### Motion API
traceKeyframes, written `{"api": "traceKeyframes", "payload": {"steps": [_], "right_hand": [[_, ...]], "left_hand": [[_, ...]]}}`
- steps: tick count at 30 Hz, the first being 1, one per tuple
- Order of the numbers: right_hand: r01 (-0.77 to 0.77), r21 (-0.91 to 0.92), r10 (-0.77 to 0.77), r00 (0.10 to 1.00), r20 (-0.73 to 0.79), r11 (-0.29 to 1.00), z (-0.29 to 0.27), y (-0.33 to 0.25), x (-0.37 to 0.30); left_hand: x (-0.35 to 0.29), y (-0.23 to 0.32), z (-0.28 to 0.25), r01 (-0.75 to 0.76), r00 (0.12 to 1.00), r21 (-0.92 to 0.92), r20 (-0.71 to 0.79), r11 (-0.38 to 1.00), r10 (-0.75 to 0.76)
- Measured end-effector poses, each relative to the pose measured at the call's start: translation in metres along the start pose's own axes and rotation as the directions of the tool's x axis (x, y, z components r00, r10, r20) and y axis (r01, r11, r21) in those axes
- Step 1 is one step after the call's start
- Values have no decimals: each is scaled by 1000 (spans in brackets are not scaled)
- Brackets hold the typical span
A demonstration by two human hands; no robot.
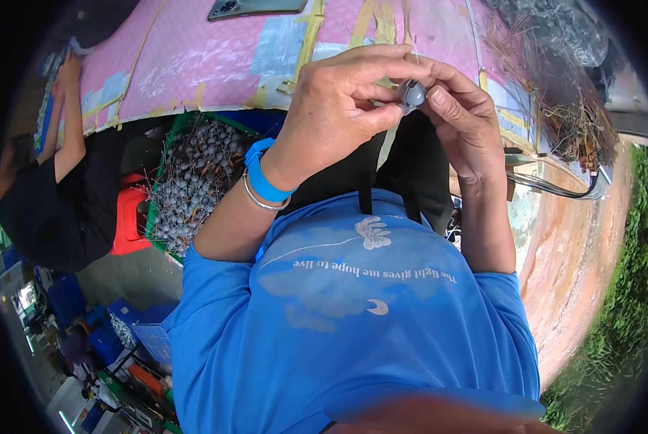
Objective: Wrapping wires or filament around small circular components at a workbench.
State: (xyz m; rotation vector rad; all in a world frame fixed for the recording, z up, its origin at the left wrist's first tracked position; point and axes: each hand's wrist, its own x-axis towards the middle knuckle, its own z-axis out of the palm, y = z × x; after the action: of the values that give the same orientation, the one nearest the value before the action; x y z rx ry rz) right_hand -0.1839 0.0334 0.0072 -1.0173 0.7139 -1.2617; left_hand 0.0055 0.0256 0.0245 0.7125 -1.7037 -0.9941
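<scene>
A small, shiny grey ball (413, 95) with a dark slit or line across it sits between my two hands, over the near edge of the pink-covered table. A thin wire or stem seems to rise from its top. My left hand (345, 90), with a blue band and a silver bangle at the wrist, pinches the ball from the left between thumb and fingers. From the right, my right hand (463, 108) closes its curled fingers and thumb about the ball's upper side. The fingertips partly hide the ball and its stem.
Beside my left forearm a green crate (150, 217) holds many similar grey balls with thin stems. A phone (255, 6) lies at the table's far side. Brown wiry strands (573, 119) and clear plastic (555, 32) lie at right. Another person (60, 195) works at far left near a red stool (130, 220).
</scene>
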Motion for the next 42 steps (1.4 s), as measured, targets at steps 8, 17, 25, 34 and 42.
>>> {"api": "traceKeyframes", "payload": {"steps": [8, 17, 25, 34, 42], "right_hand": [[6, 178, -28, 993, 118, 984, 5, 6, 3], [90, 200, -87, 996, -20, 976, 8, 17, 2], [224, -129, -193, 957, 215, 966, 1, 3, -14], [368, -219, -253, 871, 420, 903, 15, 1, -7], [124, -182, -67, 953, 294, 975, 18, 15, -8]], "left_hand": [[-7, 2, 19, 61, 995, -8, -77, 998, -62], [-7, -3, 18, 120, 977, -22, -175, 993, -122], [-29, 8, -15, -58, 998, 107, 8, 993, 57], [-48, 29, -26, -123, 992, 297, 29, 947, 120], [-51, 27, -39, -51, 999, 344, 13, 937, 50]]}}
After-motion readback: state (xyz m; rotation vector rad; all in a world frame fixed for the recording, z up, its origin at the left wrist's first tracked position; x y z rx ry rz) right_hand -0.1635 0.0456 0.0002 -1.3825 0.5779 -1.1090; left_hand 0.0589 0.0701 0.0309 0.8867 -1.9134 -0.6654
